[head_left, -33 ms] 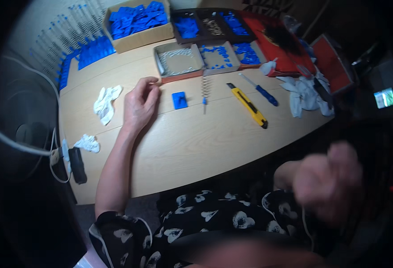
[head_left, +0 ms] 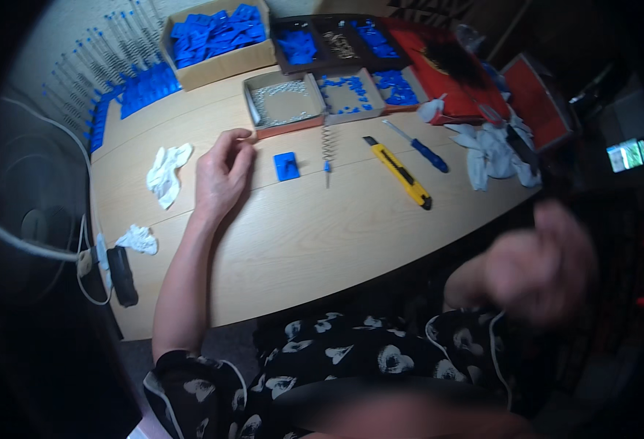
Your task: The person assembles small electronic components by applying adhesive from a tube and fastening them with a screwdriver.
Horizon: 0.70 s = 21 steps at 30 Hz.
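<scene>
My left hand [head_left: 223, 168] rests on its side on the wooden table, fingers loosely curled, with a gap between thumb and forefinger and nothing visible in it. Just right of it lies a small blue plastic square [head_left: 286, 167] with a raised bit on top. Beside that is a thin metal spring [head_left: 328, 143] with a blue piece and a pin at its near end. My right hand [head_left: 538, 267] is raised off the table's right front edge, smeared by motion, so its fingers cannot be made out.
A yellow utility knife [head_left: 399, 174] and a blue-handled screwdriver [head_left: 428, 155] lie right of centre. Small-part trays [head_left: 285, 130] and a carton of blue pieces [head_left: 223, 67] stand behind. Blue bases with upright springs [head_left: 146, 91] line the far left. Crumpled white cloths [head_left: 168, 175] lie about.
The whole view has shifted slightly left. My right hand has moved up a little in the picture, still blurred. My left hand stays resting in the same place on the table.
</scene>
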Each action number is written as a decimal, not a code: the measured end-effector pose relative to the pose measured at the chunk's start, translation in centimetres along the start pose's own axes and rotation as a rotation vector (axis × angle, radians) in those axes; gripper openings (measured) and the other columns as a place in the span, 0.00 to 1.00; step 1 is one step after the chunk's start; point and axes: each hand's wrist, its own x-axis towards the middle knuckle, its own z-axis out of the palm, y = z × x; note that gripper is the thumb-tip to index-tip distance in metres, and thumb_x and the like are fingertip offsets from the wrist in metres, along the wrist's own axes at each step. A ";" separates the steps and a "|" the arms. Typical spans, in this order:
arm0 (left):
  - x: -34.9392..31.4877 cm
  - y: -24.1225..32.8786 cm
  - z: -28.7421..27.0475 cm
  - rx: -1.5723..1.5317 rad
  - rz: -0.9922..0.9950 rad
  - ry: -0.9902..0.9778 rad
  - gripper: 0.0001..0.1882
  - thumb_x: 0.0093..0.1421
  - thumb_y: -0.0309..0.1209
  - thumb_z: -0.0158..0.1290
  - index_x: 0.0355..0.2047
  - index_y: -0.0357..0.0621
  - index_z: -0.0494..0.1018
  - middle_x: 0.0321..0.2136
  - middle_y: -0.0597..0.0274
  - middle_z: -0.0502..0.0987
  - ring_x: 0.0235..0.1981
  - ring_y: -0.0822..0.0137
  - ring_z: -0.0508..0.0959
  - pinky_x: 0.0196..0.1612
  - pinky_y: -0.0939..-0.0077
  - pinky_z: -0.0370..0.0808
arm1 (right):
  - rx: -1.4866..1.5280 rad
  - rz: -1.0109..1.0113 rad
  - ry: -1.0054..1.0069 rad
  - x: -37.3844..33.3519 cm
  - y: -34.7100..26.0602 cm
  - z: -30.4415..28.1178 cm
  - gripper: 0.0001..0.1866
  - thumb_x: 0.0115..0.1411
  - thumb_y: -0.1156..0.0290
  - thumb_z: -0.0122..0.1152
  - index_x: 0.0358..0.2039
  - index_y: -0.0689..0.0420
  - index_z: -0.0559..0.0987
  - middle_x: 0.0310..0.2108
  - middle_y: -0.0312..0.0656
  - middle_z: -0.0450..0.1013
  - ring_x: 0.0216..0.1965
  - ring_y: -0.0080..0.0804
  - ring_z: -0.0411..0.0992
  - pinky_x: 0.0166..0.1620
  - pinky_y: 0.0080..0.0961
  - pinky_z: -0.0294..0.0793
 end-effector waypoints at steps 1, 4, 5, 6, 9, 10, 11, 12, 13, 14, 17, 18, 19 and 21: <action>0.8 0.6 0.9 -0.019 0.032 -0.022 0.12 0.67 0.27 0.56 0.49 0.40 0.76 0.32 0.56 0.84 0.34 0.69 0.83 0.40 0.74 0.78 | -0.090 0.063 -0.165 -0.2 2.5 -1.0 0.14 0.72 0.71 0.47 0.37 0.65 0.79 0.36 0.49 0.79 0.36 0.33 0.80 0.38 0.25 0.80; 0.4 0.4 0.3 -0.009 -0.017 -0.041 0.12 0.67 0.27 0.56 0.50 0.39 0.76 0.32 0.57 0.84 0.34 0.70 0.83 0.40 0.74 0.78 | 0.199 0.882 -0.316 -6.8 5.8 5.8 0.10 0.67 0.79 0.57 0.47 0.61 0.80 0.42 0.45 0.79 0.41 0.30 0.79 0.44 0.25 0.79; 0.4 0.3 0.4 -0.018 -0.015 -0.045 0.12 0.67 0.27 0.56 0.50 0.39 0.76 0.32 0.57 0.84 0.34 0.70 0.83 0.40 0.74 0.78 | 0.174 1.068 -0.448 -8.2 6.6 7.1 0.11 0.67 0.77 0.58 0.48 0.61 0.80 0.42 0.45 0.78 0.41 0.30 0.79 0.44 0.25 0.79; 0.5 0.4 0.5 -0.024 -0.004 -0.045 0.12 0.67 0.27 0.57 0.50 0.39 0.76 0.32 0.57 0.83 0.34 0.70 0.83 0.40 0.75 0.78 | 0.143 1.252 -0.577 -9.3 7.4 8.0 0.11 0.66 0.76 0.59 0.49 0.60 0.81 0.43 0.44 0.78 0.41 0.30 0.79 0.44 0.26 0.79; 0.7 0.7 0.7 -0.029 0.033 -0.034 0.12 0.67 0.27 0.56 0.50 0.39 0.76 0.32 0.58 0.83 0.34 0.71 0.83 0.40 0.75 0.78 | 0.127 1.228 -0.687 -14.2 9.3 10.8 0.15 0.62 0.70 0.66 0.48 0.60 0.81 0.43 0.45 0.76 0.41 0.33 0.79 0.45 0.29 0.78; 0.6 0.7 0.6 -0.019 0.056 -0.021 0.12 0.67 0.26 0.56 0.50 0.38 0.76 0.32 0.58 0.83 0.34 0.71 0.83 0.40 0.75 0.78 | 0.080 1.101 -0.725 -15.4 9.5 11.8 0.19 0.59 0.69 0.70 0.49 0.60 0.81 0.43 0.46 0.75 0.41 0.35 0.79 0.45 0.30 0.78; 0.4 0.6 0.5 -0.014 0.049 -0.014 0.12 0.67 0.26 0.56 0.50 0.38 0.76 0.32 0.58 0.83 0.34 0.71 0.83 0.40 0.75 0.78 | 0.042 0.970 -0.761 -15.9 9.2 12.7 0.22 0.56 0.67 0.73 0.50 0.61 0.80 0.44 0.47 0.75 0.40 0.36 0.79 0.45 0.31 0.78; 0.2 0.4 0.4 -0.045 0.054 -0.004 0.12 0.67 0.26 0.56 0.49 0.38 0.77 0.32 0.58 0.83 0.33 0.71 0.83 0.40 0.75 0.79 | 0.072 0.999 -0.728 -16.4 9.0 13.5 0.21 0.50 0.67 0.77 0.45 0.60 0.82 0.40 0.47 0.75 0.39 0.38 0.78 0.44 0.33 0.77; 0.0 0.2 0.2 -0.072 0.056 0.010 0.11 0.67 0.26 0.56 0.49 0.38 0.77 0.32 0.57 0.83 0.33 0.71 0.82 0.39 0.75 0.79 | 0.091 0.993 -0.734 -17.1 8.8 14.0 0.21 0.50 0.67 0.77 0.45 0.60 0.82 0.40 0.47 0.75 0.39 0.38 0.78 0.44 0.33 0.77; -0.1 0.4 0.3 -0.078 0.053 0.006 0.11 0.67 0.26 0.56 0.48 0.38 0.77 0.31 0.57 0.83 0.32 0.71 0.82 0.39 0.75 0.79 | 0.099 0.961 -0.694 -17.8 9.1 14.2 0.19 0.50 0.67 0.77 0.41 0.60 0.83 0.38 0.46 0.75 0.38 0.38 0.77 0.43 0.34 0.77; -0.1 1.1 0.6 -0.105 0.051 -0.019 0.10 0.67 0.26 0.57 0.47 0.37 0.79 0.31 0.57 0.84 0.30 0.72 0.82 0.37 0.76 0.79 | 0.023 0.842 -0.679 -18.5 9.4 14.5 0.14 0.47 0.67 0.78 0.33 0.57 0.84 0.34 0.43 0.74 0.37 0.41 0.74 0.42 0.38 0.73; -0.2 1.4 0.6 -0.125 0.057 -0.027 0.10 0.66 0.26 0.57 0.46 0.37 0.79 0.32 0.57 0.83 0.31 0.71 0.82 0.37 0.76 0.79 | -0.027 0.768 -0.681 -18.5 9.4 14.4 0.14 0.48 0.67 0.77 0.34 0.56 0.84 0.35 0.43 0.75 0.39 0.41 0.74 0.44 0.37 0.73; -0.1 1.7 0.8 -0.146 0.066 -0.039 0.10 0.66 0.26 0.57 0.46 0.37 0.79 0.33 0.57 0.83 0.31 0.70 0.82 0.37 0.75 0.79 | -0.080 0.694 -0.679 -18.4 9.3 14.2 0.14 0.48 0.66 0.77 0.36 0.55 0.84 0.36 0.43 0.75 0.41 0.42 0.74 0.46 0.37 0.73; -0.2 1.7 0.7 -0.120 0.135 -0.060 0.10 0.65 0.25 0.59 0.46 0.37 0.80 0.36 0.56 0.82 0.32 0.69 0.82 0.36 0.76 0.80 | -0.135 0.662 -0.695 -18.8 9.3 14.3 0.16 0.50 0.64 0.75 0.40 0.53 0.84 0.42 0.42 0.76 0.47 0.41 0.73 0.51 0.39 0.71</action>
